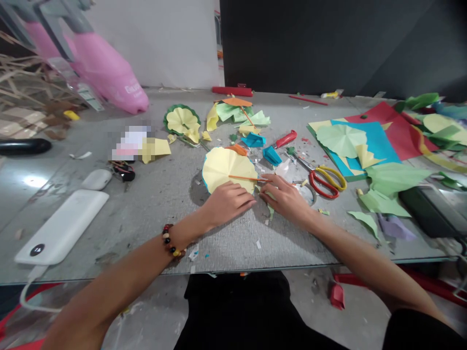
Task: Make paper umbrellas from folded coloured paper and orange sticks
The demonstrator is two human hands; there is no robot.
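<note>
A round, pleated yellow paper disc (218, 169) with a scalloped, blue-edged rim lies on the table. My left hand (232, 200) is over its lower edge, fingers together and closed against the paper. A thin orange stick (242, 178) crosses the disc from its middle to the right. At the stick's right end is my right hand (281, 194), fingers bent and closed around it; the fingertips are partly hidden. Just right of that hand lie scissors (326, 182) with red and yellow handles and a roll of clear tape (309, 192).
Behind the disc are folded blue papers (253, 140), a red-handled tool (286, 139) and a green-and-yellow paper flower (181, 120). Coloured sheets (386, 143) are stacked at right. A white power bank (63, 226) and pink spray bottle (105, 68) stand at left.
</note>
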